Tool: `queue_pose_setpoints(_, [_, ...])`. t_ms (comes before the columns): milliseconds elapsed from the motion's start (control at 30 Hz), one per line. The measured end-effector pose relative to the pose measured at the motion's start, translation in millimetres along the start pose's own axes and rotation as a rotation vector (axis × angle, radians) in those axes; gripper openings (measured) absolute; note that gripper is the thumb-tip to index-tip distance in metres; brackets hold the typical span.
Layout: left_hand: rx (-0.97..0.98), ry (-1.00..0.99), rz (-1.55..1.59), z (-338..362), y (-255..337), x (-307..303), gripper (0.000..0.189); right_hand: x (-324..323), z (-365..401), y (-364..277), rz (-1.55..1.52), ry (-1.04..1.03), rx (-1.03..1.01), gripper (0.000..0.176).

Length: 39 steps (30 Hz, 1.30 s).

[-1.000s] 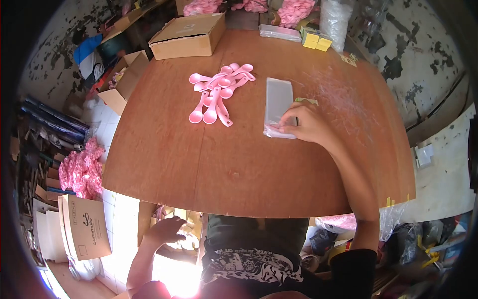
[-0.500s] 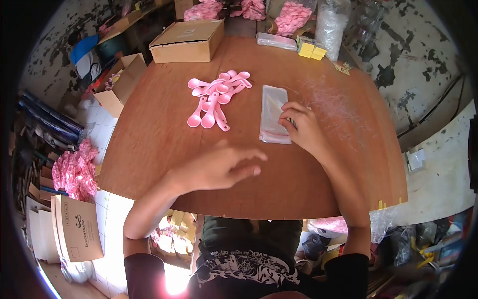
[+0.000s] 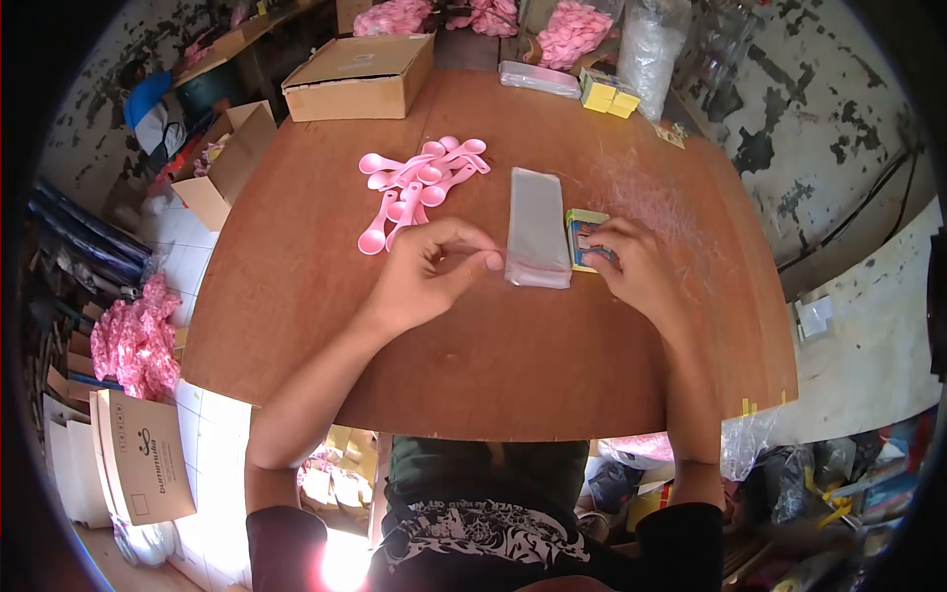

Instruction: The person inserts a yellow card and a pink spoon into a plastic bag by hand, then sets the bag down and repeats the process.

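Note:
A stack of clear plastic bags (image 3: 536, 222) lies flat on the wooden table (image 3: 464, 375). At its lower left edge is my left hand (image 3: 434, 271), thumb and forefinger brought together in a pinch; whether a bag edge is between them is too small to tell. Just right of the stack, my right hand (image 3: 639, 259) has its fingers and thumb around a small yellow-and-blue box (image 3: 582, 229), partly covering it. Behind my left hand lies a pile of pink measuring spoons (image 3: 429, 176), its lower end partly hidden by that hand.
A cardboard box (image 3: 360, 81) stands at the far left of the table. Along the far edge are more plastic bags (image 3: 540, 79), yellow small boxes (image 3: 609, 94) and a tall clear plastic roll (image 3: 651, 54). Another person (image 3: 153, 118) is at the far left.
My left hand has moved up to the bag stack and its fingers have closed to a pinch. My right hand has shifted slightly right, off the bags, with the small box now visible under it.

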<state>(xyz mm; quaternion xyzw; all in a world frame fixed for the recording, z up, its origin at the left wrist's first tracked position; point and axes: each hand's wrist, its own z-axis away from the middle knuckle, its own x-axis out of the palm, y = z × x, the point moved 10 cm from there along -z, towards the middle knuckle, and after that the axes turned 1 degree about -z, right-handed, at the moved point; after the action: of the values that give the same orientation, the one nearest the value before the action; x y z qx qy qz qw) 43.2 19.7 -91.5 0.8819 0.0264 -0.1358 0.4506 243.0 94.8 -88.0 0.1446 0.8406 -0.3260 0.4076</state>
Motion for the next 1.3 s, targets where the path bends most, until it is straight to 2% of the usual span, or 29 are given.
queue_pose_setpoints(67, [-0.156, 0.201, 0.297, 1.7, -18.4, -20.9, 0.015, 3.0, 7.6, 18.0, 0.280, -0.096, -0.036, 0.022])
queue_pose_setpoints(100, [-0.194, 0.224, 0.386, 0.8, -22.5, -23.2, 0.017, 7.8, 9.7, 27.2, 0.229, -0.203, 0.053, 0.028])
queue_pose_setpoints(233, [-0.269, 0.269, 0.322, 2.4, -33.0, -31.2, 0.021, 8.6, 12.6, 37.3, 0.161, -0.179, 0.094, 0.027])
queue_pose_setpoints(300, [-0.390, 0.297, 0.356, 6.8, -41.0, -29.8, 0.026, 9.0, 13.3, 43.0, 0.031, -0.167, 0.111, 0.023])
queue_pose_setpoints(433, [-0.453, 0.308, 0.330, 9.3, -46.3, -28.4, 0.026, -1.4, 11.3, 34.5, 0.133, -0.126, 0.090, 0.014])
queue_pose_setpoints(500, [-0.568, 0.260, 0.282, 14.0, -56.7, -21.8, 0.033, -41.3, 10.4, 10.3, 0.025, 0.245, 0.139, 0.010])
queue_pose_setpoints(533, [-0.568, 0.268, 0.280, 15.8, -60.4, -20.9, 0.033, -38.0, 9.8, 2.6, 0.022, 0.241, 0.133, 0.010])
queue_pose_setpoints(600, [-0.563, 0.089, 0.262, 15.4, -64.3, 0.1, 0.034, -41.3, 17.3, 4.0, -0.558, 0.419, 0.164, 0.016])
queue_pose_setpoints(667, [-0.573, 0.041, 0.230, 19.7, -59.9, 12.6, 0.033, -29.2, 19.6, -4.1, -0.566, 0.390, 0.189, 0.020])
queue_pose_setpoints(733, [-0.588, -0.128, 0.273, 24.3, -58.0, 37.4, 0.032, -16.6, 19.8, -5.9, -0.691, 0.416, 0.195, 0.020])
queue_pose_setpoints(800, [-0.590, -0.160, 0.230, 26.7, -57.2, 44.0, 0.032, -11.7, 21.0, -2.8, -0.691, 0.406, 0.215, 0.021])
queue_pose_setpoints(867, [-0.485, -0.131, 0.220, 23.2, -52.7, 44.0, 0.033, -2.1, 16.5, -6.4, -0.635, 0.289, 0.166, 0.020])
queue_pose_setpoints(967, [-0.497, -0.145, 0.213, 20.9, -49.5, 41.2, 0.039, 5.6, 17.5, -2.9, -0.605, 0.173, 0.184, 0.017])
queue_pose_setpoints(1067, [-0.539, -0.181, 0.235, 21.4, -52.6, 42.5, 0.040, 3.0, 18.2, -7.6, -0.595, 0.250, 0.166, 0.014])
queue_pose_setpoints(1200, [-0.550, -0.232, 0.220, 9.6, -42.2, 45.9, 0.040, -2.4, 18.3, -20.1, -0.548, 0.243, 0.103, 0.014])
queue_pose_setpoints(1300, [-0.455, -0.207, 0.179, -3.8, -33.5, 47.4, 0.035, 7.0, 18.2, -23.8, -0.653, 0.156, 0.106, 0.014])
